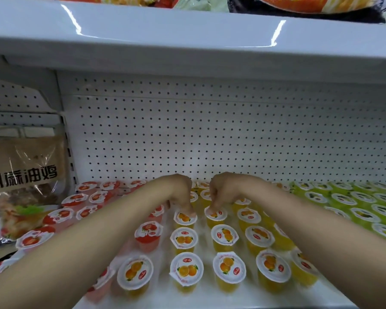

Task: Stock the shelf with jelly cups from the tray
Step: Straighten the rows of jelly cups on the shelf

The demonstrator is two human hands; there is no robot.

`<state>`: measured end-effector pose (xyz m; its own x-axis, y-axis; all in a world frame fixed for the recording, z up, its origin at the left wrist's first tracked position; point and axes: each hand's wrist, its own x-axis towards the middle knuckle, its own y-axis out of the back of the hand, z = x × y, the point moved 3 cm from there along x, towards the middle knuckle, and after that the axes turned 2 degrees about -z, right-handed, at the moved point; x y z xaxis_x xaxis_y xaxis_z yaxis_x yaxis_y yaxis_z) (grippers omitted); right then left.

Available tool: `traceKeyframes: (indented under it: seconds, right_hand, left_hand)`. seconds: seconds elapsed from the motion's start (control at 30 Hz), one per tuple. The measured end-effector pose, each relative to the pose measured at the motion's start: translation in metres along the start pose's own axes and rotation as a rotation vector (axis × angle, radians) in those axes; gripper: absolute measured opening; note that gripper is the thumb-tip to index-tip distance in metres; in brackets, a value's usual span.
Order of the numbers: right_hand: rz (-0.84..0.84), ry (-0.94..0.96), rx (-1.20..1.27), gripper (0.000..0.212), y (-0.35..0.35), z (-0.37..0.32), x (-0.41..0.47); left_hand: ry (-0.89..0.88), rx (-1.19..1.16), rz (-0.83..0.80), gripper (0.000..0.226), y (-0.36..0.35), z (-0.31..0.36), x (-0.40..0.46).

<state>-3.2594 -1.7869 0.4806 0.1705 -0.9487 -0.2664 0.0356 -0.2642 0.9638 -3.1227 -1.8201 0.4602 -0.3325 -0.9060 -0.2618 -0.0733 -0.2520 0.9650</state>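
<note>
Rows of jelly cups stand on the white shelf (210, 303): red ones (148, 234) at the left, orange ones (224, 236) in the middle, green ones (363, 216) at the right. My left hand (179, 192) reaches in from the lower left, its curled fingertips pinching the rim of an orange jelly cup (184, 219). My right hand (223, 190) comes from the lower right and its fingers pinch the neighbouring orange jelly cup (216, 214). Both cups stand upright in the orange rows. No tray is in view.
A white pegboard back wall (210, 134) closes the shelf behind the cups. The upper shelf (187, 41) overhangs low above. A brown food bag (25, 175) leans at the left beside the red cups. Snack bags lie on the upper shelf.
</note>
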Motion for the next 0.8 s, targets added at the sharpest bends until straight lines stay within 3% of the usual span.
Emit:
traceKeyframes:
  seconds: [0.23,0.37,0.5,0.8]
  right_hand:
    - [-0.006,-0.006,-0.001,0.039,-0.018,-0.006,-0.01]
    - [0.054,0.0,-0.022,0.035,-0.018,-0.007,-0.01]
    - [0.066,0.004,-0.047,0.034,-0.018,-0.009,-0.01]
    - [0.124,0.001,-0.035,0.037,-0.016,-0.01,-0.023]
  left_hand:
    - [-0.008,-0.199,-0.116,0.053,-0.014,0.005,-0.014]
    - [-0.02,-0.157,0.0,0.036,-0.012,0.008,-0.015]
    - [-0.015,-0.174,0.109,0.037,-0.015,0.011,-0.013]
    - [-0.025,-0.123,0.136,0.038,-0.015,0.012,-0.019]
